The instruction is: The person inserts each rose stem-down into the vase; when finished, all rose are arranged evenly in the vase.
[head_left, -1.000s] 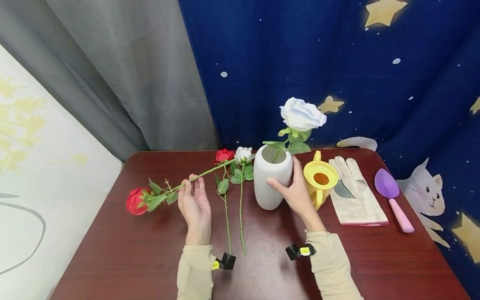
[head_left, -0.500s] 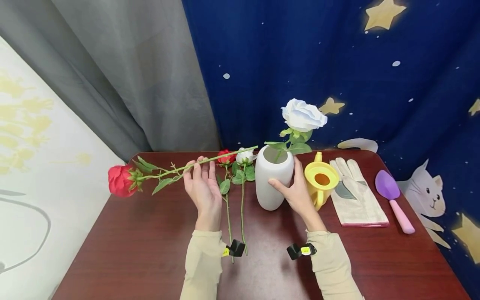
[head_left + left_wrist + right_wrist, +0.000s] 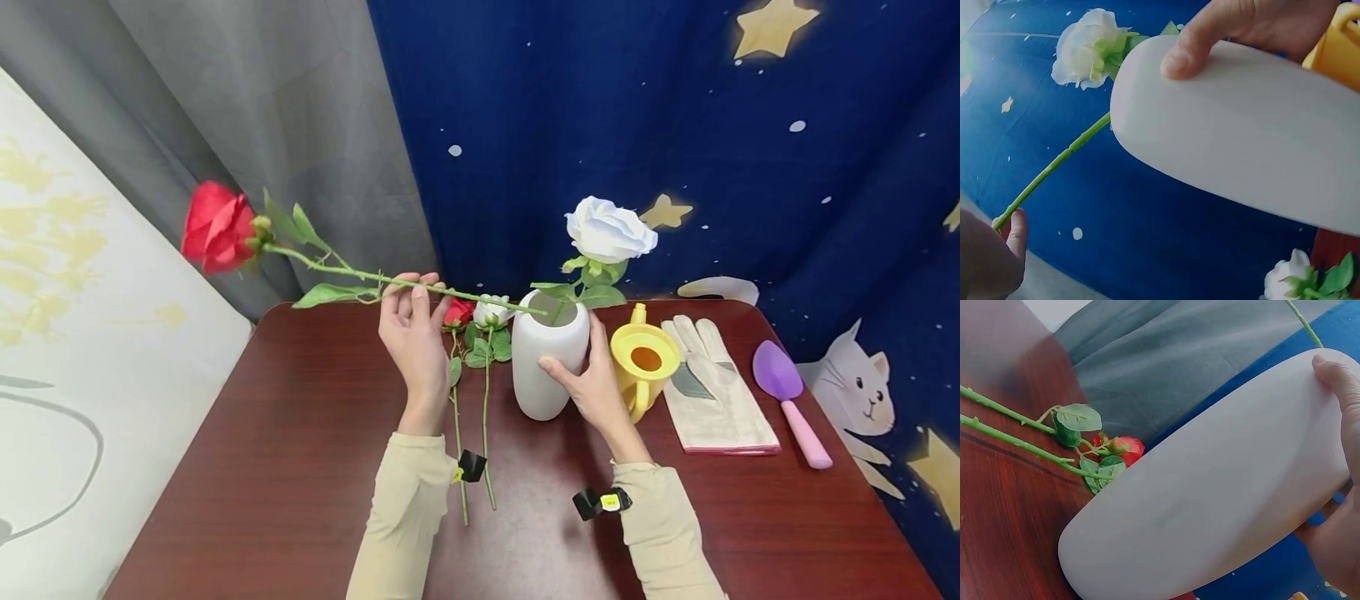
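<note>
My left hand pinches the green stem of a red rose, whose bloom points up and left. The stem's cut end overlaps the mouth of the white vase in the head view. Around the vase's right side, my right hand grips it with the thumb across the front. One large white rose stands in the vase, leaning right. In the left wrist view the held stem runs from my fingers up to the vase's rim. The vase body fills much of the right wrist view.
A smaller red rose and a smaller white rose lie on the dark red table left of the vase. To its right are a yellow watering can, folded gardening gloves and a purple trowel with a pink handle.
My left hand has lifted the red rose and moved right and away from me, carrying its stem end to the vase's mouth. The bloom has swung up and left. My right hand stays on the vase.
</note>
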Demonstrator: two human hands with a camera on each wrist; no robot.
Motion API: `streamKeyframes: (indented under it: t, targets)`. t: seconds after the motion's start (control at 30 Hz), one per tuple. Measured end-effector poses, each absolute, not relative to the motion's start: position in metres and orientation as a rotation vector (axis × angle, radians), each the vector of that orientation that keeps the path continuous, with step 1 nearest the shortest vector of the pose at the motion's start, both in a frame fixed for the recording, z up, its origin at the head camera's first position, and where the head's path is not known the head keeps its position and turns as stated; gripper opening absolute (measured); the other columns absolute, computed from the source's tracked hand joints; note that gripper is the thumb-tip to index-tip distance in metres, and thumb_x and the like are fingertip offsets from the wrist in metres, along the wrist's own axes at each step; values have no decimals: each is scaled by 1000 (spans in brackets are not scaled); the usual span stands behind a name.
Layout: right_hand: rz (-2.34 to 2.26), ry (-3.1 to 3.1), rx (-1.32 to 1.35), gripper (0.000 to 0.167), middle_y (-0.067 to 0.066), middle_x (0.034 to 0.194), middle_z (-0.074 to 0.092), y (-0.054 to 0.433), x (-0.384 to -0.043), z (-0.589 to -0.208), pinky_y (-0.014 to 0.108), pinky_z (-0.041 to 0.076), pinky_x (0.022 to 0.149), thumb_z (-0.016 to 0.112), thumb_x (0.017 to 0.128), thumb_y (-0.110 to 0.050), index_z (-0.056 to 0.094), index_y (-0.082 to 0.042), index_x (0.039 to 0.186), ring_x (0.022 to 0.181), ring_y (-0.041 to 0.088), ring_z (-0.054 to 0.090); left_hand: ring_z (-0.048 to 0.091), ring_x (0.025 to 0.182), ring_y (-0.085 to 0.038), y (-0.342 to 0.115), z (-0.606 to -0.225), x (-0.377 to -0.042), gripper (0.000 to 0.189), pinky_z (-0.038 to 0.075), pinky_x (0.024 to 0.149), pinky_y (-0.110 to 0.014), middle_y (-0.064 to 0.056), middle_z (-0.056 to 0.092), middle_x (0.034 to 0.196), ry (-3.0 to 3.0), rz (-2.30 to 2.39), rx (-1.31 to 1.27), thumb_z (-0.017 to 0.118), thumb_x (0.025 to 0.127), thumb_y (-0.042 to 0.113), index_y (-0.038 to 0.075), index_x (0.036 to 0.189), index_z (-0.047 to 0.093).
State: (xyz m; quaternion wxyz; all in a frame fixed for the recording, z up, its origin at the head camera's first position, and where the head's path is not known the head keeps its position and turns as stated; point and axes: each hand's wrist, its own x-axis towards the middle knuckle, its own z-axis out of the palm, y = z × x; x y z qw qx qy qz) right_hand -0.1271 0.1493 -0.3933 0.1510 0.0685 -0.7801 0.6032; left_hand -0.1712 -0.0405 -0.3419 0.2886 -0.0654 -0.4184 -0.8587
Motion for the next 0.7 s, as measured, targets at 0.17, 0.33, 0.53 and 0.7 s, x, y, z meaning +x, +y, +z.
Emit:
streamKeyframes:
  t: [0.17, 0.33, 0.53, 0.7]
  targets:
    - [1733, -2241, 194, 84, 15, 141, 32, 150, -127, -394, 41, 24, 108, 74, 80, -11, 21, -2, 145, 126, 23, 34, 60, 90, -29, -35, -335, -174, 17, 54, 75, -37, -30, 57, 98, -1223, -2210, -276, 49, 95, 0, -11, 108, 48]
    - [1731, -2246, 192, 84, 14, 141, 33, 151, -127, -394, 41, 24, 108, 74, 80, -12, 21, -3, 145, 126, 23, 34, 61, 85, -27, -28, -332, -177, 9, 54, 74, -35, -26, 59, 96, -1351, -2110, -383, 50, 94, -2, -5, 102, 52]
    - [1747, -2247, 191, 84, 13, 142, 33, 152, -127, -394, 41, 25, 108, 74, 80, -13, 21, -4, 145, 126, 22, 34, 60, 86, -33, -21, -329, -177, 11, 51, 71, -32, -15, 57, 100, -1514, -1981, -502, 47, 94, -5, -9, 103, 52]
    - [1749, -2251, 185, 84, 13, 142, 33, 151, -128, -394, 41, 25, 108, 74, 80, -14, 21, -5, 145, 126, 22, 34, 60, 88, -33, -16, -327, -176, 15, 50, 78, -34, -17, 53, 104, -1624, -1960, -589, 46, 94, -6, -10, 107, 52]
